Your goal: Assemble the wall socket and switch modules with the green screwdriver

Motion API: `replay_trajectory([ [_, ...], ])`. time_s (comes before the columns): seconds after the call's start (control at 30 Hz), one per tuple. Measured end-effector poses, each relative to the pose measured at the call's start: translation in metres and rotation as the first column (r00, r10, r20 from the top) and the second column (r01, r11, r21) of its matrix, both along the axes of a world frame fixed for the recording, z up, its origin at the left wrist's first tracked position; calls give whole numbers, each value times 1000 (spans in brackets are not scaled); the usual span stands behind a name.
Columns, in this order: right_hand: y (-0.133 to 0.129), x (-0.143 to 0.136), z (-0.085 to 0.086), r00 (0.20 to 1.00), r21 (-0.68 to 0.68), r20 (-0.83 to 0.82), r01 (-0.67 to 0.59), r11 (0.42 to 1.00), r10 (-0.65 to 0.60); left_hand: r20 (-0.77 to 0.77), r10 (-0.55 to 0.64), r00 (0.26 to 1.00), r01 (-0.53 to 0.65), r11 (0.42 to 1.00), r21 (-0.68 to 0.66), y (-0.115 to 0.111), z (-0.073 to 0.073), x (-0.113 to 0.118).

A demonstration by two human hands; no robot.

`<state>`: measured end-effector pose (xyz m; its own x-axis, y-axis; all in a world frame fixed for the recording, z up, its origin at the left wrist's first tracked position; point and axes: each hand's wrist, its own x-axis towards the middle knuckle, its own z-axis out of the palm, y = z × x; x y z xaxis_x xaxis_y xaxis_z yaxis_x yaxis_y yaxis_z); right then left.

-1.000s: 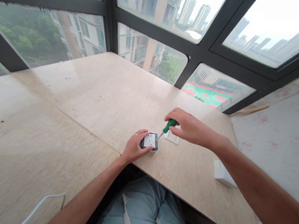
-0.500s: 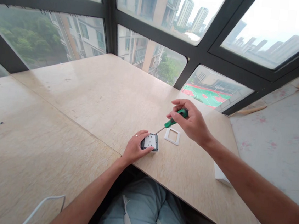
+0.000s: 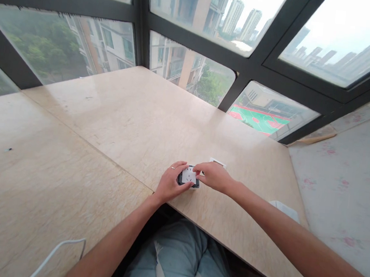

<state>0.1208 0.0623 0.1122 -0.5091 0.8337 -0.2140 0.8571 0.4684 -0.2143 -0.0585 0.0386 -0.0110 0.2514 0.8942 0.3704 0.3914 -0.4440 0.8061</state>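
A wall socket (image 3: pixel 189 175) with a white face and dark mounting edges lies near the counter's front edge. My left hand (image 3: pixel 171 183) is closed around its left side, fingers along the far edge and thumb along the near one. At the socket's right edge, my right hand (image 3: pixel 213 175) has its thumb and fingertips drawn together in a pinch; anything between them is too small or hidden to name. The green-handled screwdriver cannot be seen. Behind the right hand, a white cover frame (image 3: pixel 218 162) is partly covered.
A white object (image 3: pixel 286 209) lies by the right wall, partly behind my right forearm. At lower left a white cable (image 3: pixel 57 246) runs over the counter (image 3: pixel 107 121). A small dark bit (image 3: pixel 8 150) rests farther left. Windows border the far side.
My right hand has come down and left to the socket's right edge. The screwdriver it held on the socket is out of sight. My left hand keeps its hold.
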Motion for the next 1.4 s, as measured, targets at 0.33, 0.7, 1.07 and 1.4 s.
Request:
replay_trajectory([
  [0.33,6,-1,-2,979,7,191,-78,997,75,-14,4,1000,-4,1000,-7,0,2,0],
  [0.7,14,-10,0,938,-7,299,-180,984,174,-11,0,1000,0,1000,7,0,3,0],
  [1.07,17,2,-4,883,9,292,-386,923,366,-30,4,1000,-4,1000,3,-1,5,0],
  [1.4,14,23,-12,770,133,272,-624,770,577,-50,-27,998,28,999,20,0,3,-1],
])
